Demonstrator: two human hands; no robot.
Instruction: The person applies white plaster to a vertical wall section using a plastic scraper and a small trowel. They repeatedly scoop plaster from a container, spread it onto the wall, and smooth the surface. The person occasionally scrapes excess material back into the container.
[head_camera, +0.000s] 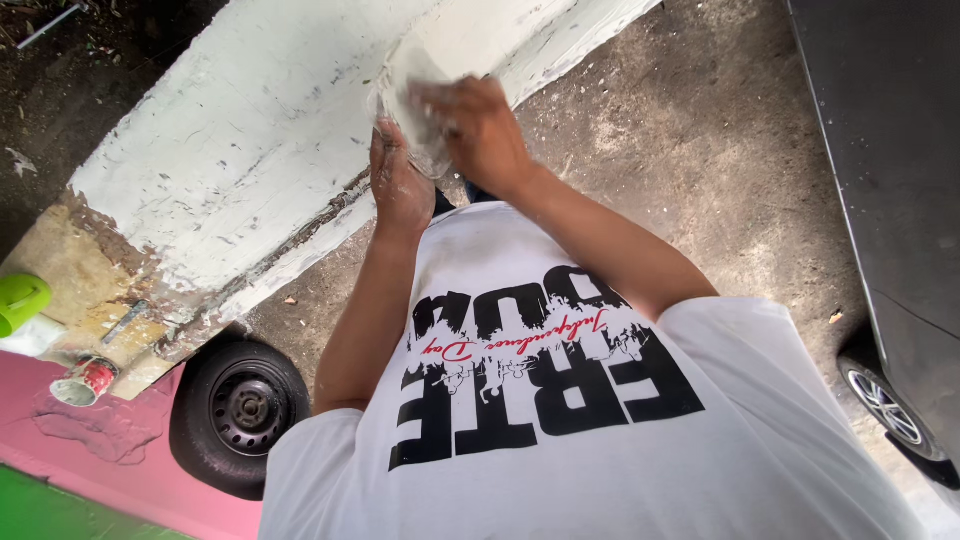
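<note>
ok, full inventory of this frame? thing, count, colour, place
Translucent white plastic sheet or bag: 1, whitish, held against the wall between both hands.
Chipped painted concrete wall: 1, white, upper left to centre.
Small open tin can: 1, red with pale rim, on the ledge, far left.
Rounded plastic container: 1, lime green, left edge.
Spare car tyre on steel rim: 1, black, lower left.
Parked car: 1, dark grey, right edge.
Printed cotton T-shirt: 1, white, bottom centre.
Left hand: grip on the sheet's lower edge.
Right hand: on top of the sheet.
</note>
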